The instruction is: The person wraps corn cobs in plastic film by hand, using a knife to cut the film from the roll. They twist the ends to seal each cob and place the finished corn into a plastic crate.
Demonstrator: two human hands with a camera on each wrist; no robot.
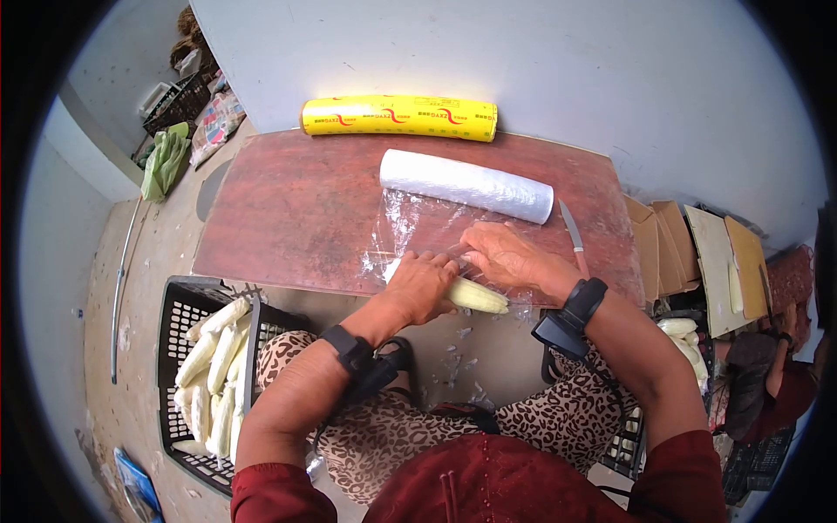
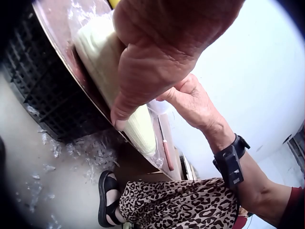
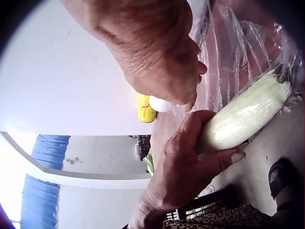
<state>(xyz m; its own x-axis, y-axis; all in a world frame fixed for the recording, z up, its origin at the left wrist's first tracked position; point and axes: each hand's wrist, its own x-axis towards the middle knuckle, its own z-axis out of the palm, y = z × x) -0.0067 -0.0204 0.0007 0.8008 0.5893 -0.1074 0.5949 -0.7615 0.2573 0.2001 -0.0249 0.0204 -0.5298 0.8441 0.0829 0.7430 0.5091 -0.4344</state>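
Observation:
An ear of corn (image 1: 479, 297) in pale husk lies at the table's near edge, its right end past the edge. My left hand (image 1: 422, 286) grips it, with the thumb along the near side in the left wrist view. Clear plastic film (image 3: 233, 57) clings to the corn and runs back to a white film roll (image 1: 466, 185) on the table. Beyond the corn, my right hand (image 1: 514, 255) has its fingers bent and pinches the film; its fingertips are partly hidden in the right wrist view.
A wrapped yellow roll (image 1: 401, 117) lies along the table's back edge. A knife (image 1: 572, 234) rests at the right of the table (image 1: 279, 200). Black crates holding more ears of corn (image 1: 225, 356) flank my legs. Cardboard (image 1: 676, 240) stands at right, near another person's arm (image 1: 779, 362).

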